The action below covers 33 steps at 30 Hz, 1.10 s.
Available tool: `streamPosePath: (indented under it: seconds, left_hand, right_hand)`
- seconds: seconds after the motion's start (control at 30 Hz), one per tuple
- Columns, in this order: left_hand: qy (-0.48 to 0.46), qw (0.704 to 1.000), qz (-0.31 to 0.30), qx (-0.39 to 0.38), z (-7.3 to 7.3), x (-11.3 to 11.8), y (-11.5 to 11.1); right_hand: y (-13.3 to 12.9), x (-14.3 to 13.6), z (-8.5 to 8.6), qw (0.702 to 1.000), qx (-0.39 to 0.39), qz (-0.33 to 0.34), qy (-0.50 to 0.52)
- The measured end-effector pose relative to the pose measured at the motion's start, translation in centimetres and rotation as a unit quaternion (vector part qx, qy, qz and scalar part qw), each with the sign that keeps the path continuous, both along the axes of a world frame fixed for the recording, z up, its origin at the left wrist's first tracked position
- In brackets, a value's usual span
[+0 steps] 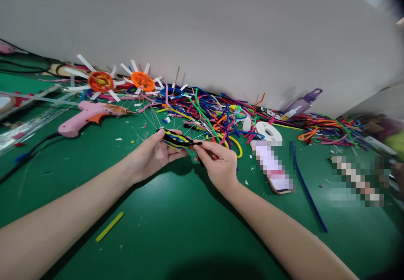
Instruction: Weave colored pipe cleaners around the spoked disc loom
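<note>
Above the middle of the green table, my left hand holds a woven disc of black, yellow and blue pipe cleaner, its thumb on the left edge. Thin clear strands stick out from the disc. My right hand pinches a black end at the disc's right edge. Something small and red shows under the right fingers, too hidden to name. The disc is tilted, so only part of its face is visible.
A pink glue gun lies at left, its nozzle pointing right. Behind the hands are orange discs, heaped pipe cleaners and yellow-handled scissors. At right are a phone and a blue pipe cleaner.
</note>
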State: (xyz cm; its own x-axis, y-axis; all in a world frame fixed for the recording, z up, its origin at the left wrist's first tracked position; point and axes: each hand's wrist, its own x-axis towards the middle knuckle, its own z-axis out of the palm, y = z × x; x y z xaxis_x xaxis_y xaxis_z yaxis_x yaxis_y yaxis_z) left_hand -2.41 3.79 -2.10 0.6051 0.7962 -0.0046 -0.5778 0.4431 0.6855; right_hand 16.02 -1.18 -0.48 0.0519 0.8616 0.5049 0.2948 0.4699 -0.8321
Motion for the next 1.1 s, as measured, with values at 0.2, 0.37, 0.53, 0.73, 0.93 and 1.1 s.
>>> streamPosePath:
  seconds: [0.2,0.37,0.53,0.73,0.93,1.1]
  left_hand:
    - [0.006,1.000,-0.004,-0.027,0.5,0.1,-0.3]
    - [0.021,0.999,0.018,-0.038,0.6,0.1,-0.3]
    - [0.036,0.998,0.048,-0.007,0.5,0.1,-0.3]
    - [0.062,0.993,0.094,0.022,0.9,0.2,-0.7]
    - [0.086,0.990,0.084,0.070,0.7,-0.1,-0.9]
    - [0.085,0.989,0.066,0.099,0.5,0.0,-1.0]
  right_hand:
    - [-0.2,0.0,0.0,0.994,0.075,-0.010,-0.074]
    - [-0.1,0.0,0.2,0.999,0.012,-0.029,-0.031]
    - [0.4,0.4,0.4,0.997,-0.035,-0.054,0.052]
    - [0.7,0.4,0.7,0.974,-0.162,-0.022,0.159]
    - [1.4,0.2,0.0,0.923,-0.288,0.095,0.238]
    - [1.8,0.4,-0.4,0.893,-0.317,0.111,0.299]
